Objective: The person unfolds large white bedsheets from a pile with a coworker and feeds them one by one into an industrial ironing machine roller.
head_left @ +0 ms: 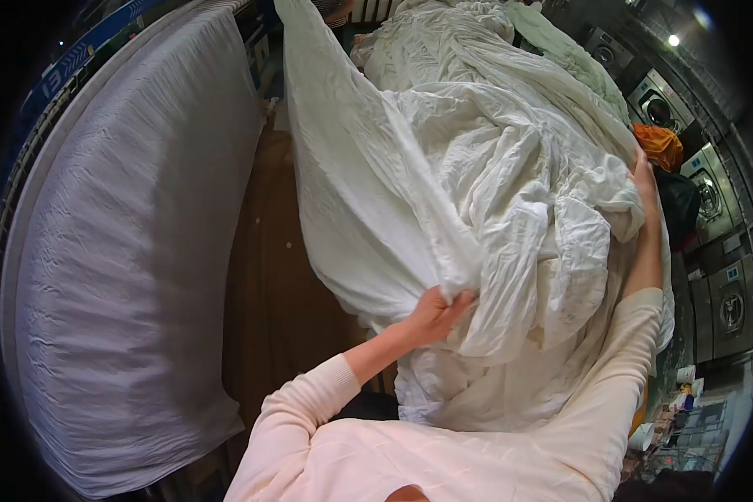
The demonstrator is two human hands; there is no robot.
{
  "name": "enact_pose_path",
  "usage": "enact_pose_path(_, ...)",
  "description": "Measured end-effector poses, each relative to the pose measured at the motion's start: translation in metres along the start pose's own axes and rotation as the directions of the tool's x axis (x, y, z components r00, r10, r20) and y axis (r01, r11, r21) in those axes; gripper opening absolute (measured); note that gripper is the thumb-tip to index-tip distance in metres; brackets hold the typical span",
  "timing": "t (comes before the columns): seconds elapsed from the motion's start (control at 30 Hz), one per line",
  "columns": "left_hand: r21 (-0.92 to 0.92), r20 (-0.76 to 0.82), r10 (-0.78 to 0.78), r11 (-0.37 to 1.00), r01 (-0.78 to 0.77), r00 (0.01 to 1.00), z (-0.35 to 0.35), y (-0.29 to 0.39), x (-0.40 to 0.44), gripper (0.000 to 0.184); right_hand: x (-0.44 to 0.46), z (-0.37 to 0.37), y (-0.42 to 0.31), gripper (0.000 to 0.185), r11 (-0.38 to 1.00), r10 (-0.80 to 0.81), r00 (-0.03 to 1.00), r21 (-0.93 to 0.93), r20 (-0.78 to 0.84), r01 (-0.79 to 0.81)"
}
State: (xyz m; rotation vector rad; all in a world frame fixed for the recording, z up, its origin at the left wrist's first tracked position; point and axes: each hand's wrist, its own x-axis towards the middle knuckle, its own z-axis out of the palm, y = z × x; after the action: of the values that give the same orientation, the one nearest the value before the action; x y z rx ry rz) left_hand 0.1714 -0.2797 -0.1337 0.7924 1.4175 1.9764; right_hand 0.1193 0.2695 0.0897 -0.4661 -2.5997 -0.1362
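Note:
A large heap of crumpled white sheets [510,184] lies in front of me. My left hand [443,315] is closed around a gathered fold of white sheet [351,176] at the heap's near left side. From that grip the cloth stretches up and away in a long, taut edge. At the right side of the heap, my right hand [642,180] reaches forward along the fabric. Its fingers are curled onto the white cloth there, partly hidden by folds.
To the left stands a long surface covered in smooth white cloth [125,251], with a brown floor strip [268,243] beside it. Washing machines [711,192] line the right wall. Orange cloth [659,147] and a pale green sheet [569,54] lie beyond the heap.

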Motion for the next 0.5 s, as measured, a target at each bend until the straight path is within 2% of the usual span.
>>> enact_pose_path(0.07, -0.023, 0.071, 0.071, 0.997, -0.070, 0.995, 0.013, -0.001, 0.025, 0.023, -0.030, -0.089, -0.135, 0.061, 0.997, -0.071, 0.994, 0.004, -0.083, 0.072)
enact_pose_path(0.1, -0.007, 0.074, 0.059, 0.998, -0.058, 0.996, 0.012, 0.007, 0.029, 0.021, -0.043, -0.109, -0.188, 0.061, 0.950, -0.219, 0.973, 0.215, -0.067, 0.228)
enact_pose_path(0.13, 0.006, 0.077, 0.038, 0.999, -0.039, 0.996, 0.014, 0.020, 0.027, 0.020, -0.056, -0.129, -0.241, 0.061, 0.836, -0.362, 0.931, 0.425, -0.050, 0.348)
enact_pose_path(0.17, 0.020, 0.084, 0.011, 1.000, -0.013, 0.996, 0.015, 0.028, 0.025, 0.021, -0.074, -0.135, -0.285, 0.059, 0.759, -0.544, 0.839, 0.432, 0.008, 0.487)
enact_pose_path(0.23, 0.074, 0.076, 0.111, 0.990, -0.117, 0.991, 0.013, 0.030, 0.022, 0.023, -0.109, -0.092, -0.309, 0.049, 0.709, -0.699, 0.695, 0.296, 0.170, 0.640)
enact_pose_path(0.27, 0.100, 0.075, 0.161, 0.981, -0.168, 0.984, 0.010, 0.030, 0.018, 0.025, -0.118, -0.063, -0.302, 0.039, 0.711, -0.703, 0.679, 0.211, 0.211, 0.670)
enact_pose_path(0.3, 0.069, 0.094, 0.129, 0.988, -0.136, 0.987, 0.003, 0.031, 0.014, 0.028, -0.122, -0.043, -0.296, 0.028, 0.703, -0.705, 0.664, 0.119, 0.249, 0.701)
enact_pose_path(0.37, 0.004, 0.124, 0.088, 0.996, -0.089, 0.988, -0.020, 0.037, 0.006, 0.035, -0.111, -0.042, -0.287, 0.018, 0.730, -0.667, 0.743, 0.246, 0.053, 0.638)
enact_pose_path(0.4, 0.007, 0.048, -0.096, 0.995, 0.096, 0.994, -0.037, 0.041, -0.003, 0.037, -0.106, -0.042, -0.278, 0.018, 0.731, -0.626, 0.778, 0.314, -0.042, 0.605)
enact_pose_path(0.43, -0.169, -0.067, -0.195, 0.969, 0.182, 0.978, -0.046, 0.034, -0.009, 0.040, -0.100, -0.042, -0.263, 0.024, 0.762, -0.446, 0.877, 0.438, -0.179, 0.477)
enact_pose_path(0.47, -0.355, -0.181, -0.290, 0.910, 0.213, 0.940, -0.055, 0.028, -0.016, 0.043, -0.086, -0.050, -0.230, 0.023, 0.844, -0.068, 0.997, 0.530, -0.044, 0.081)
enact_pose_path(0.5, -0.642, -0.318, -0.346, 0.763, 0.068, 0.883, -0.061, 0.012, -0.020, 0.047, -0.075, -0.075, -0.224, 0.022, 0.796, 0.022, 0.976, 0.595, -0.218, 0.115)
